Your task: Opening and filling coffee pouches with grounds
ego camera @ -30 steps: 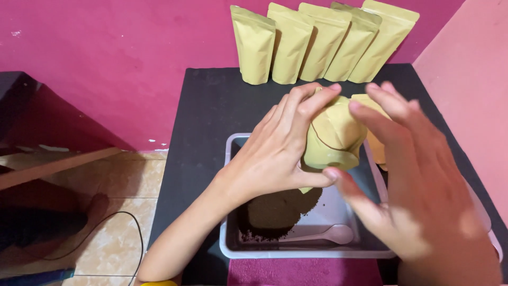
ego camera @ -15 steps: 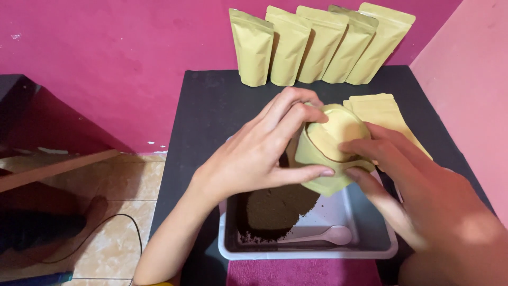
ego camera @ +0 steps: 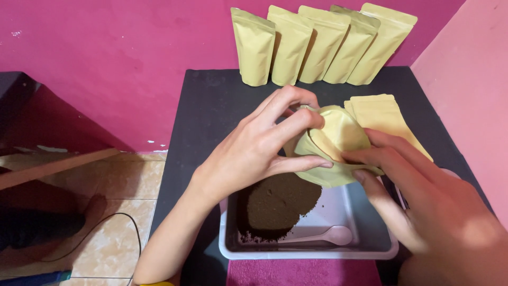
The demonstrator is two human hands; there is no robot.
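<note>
Barely shifted since half a second ago: pouch (ego camera: 333, 143) tipped a touch lower over the tray, right hand (ego camera: 423, 206) slid a little further along its right side, left hand (ego camera: 259, 151) holding its place.

Far along the pink wall, five tan stand-up pouches (ego camera: 323, 45) upright in a row, overlapping, leaning right, plain-faced. Just right of centre, a stack of flat tan pouches (ego camera: 383, 114) lying on the black counter (ego camera: 211, 106), partly hidden behind the right hand.

Left fingers (ego camera: 288, 114) curled and pinching the held pouch's left edge, thumb pressed under its lower edge, index and middle hooked over the top. Right fingers (ego camera: 381, 151) loosely spread, lying along the pouch's right side, thumb under its lower right corner. Both hands closed on the same pouch.

Held tan pouch pulled open into a rounded mouth, between the two sets of fingers, raised above the far half of the grey tray (ego camera: 370, 233). Directly beneath, a heap of dark brown powder (ego camera: 278, 204) at the tray's left. Near edge of the tray: a pale plastic spoon (ego camera: 328, 235) lying flat, bowl to the right. Magenta cloth (ego camera: 301, 273) just nearer than the tray.
</note>
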